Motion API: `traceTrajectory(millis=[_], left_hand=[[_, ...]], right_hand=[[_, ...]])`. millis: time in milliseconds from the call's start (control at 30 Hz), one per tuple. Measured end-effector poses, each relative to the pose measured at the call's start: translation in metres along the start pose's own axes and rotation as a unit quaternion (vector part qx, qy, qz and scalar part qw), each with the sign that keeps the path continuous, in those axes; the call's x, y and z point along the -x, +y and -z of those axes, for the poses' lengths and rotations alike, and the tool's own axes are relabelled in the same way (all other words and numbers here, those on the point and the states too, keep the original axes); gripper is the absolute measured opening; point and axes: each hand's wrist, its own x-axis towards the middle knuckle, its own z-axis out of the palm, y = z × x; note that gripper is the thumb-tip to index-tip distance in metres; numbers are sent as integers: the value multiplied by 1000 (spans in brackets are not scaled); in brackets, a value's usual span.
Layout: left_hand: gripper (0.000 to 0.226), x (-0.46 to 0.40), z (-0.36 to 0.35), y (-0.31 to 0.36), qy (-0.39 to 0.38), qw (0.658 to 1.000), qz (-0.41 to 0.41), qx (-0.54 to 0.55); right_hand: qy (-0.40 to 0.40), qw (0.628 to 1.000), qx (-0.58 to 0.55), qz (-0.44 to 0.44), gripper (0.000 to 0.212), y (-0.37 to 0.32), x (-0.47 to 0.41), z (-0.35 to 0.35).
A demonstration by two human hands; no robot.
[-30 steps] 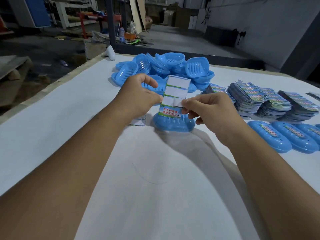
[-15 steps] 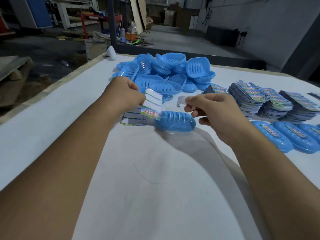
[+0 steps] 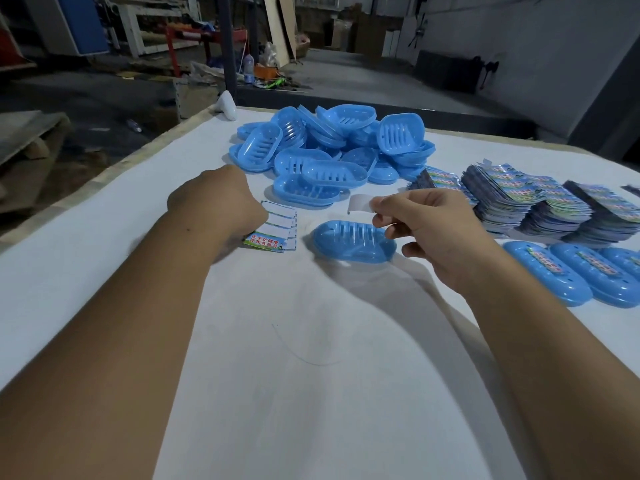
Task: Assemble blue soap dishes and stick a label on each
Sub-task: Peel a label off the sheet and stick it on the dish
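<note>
An assembled blue soap dish (image 3: 353, 241) lies slotted side up on the white table (image 3: 311, 358), between my hands. My right hand (image 3: 426, 223) pinches a peeled label (image 3: 359, 204) just above the dish's far right end, its pale back facing me. My left hand (image 3: 216, 202) holds a label sheet (image 3: 275, 231) down against the table, left of the dish. The sheet shows blank white strips and one printed green label at its near end. My left fingers are hidden under the hand.
A heap of loose blue dish halves (image 3: 332, 147) lies at the back. Stacks of label sheets (image 3: 540, 206) stand at the right. Labelled finished dishes (image 3: 568, 275) lie in a row at the right edge. The table's left edge (image 3: 114, 168) drops to the floor.
A label was peeled from the sheet above the dish. My left hand carried the sheet left and down onto the table. My right hand kept the peeled label near the dish.
</note>
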Motion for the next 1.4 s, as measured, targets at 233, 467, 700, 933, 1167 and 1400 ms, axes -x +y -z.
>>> traceTrajectory(millis=[233,467,700,933,1167,1400], left_hand=[[15,10,3,20,16,982,-67,178],[16,39,-5,59,-94,915,-142,367],[16,41,-7,60,-115,902,-130,396],[13,39,-6,58,-130,888,-126,422],[19,37,-8,58,-93,901,-105,411],[16,36,-7,59,-97,905,-73,407]], right_hand=[[27,998,39,47,21,3,0,-5],[55,989,88,108,21,5,0,-10],[48,990,75,107,23,4,0,-8],[0,990,58,128,22,6,0,-4],[45,988,101,105,24,8,-5,-6],[75,988,116,66,27,12,-9,-2]])
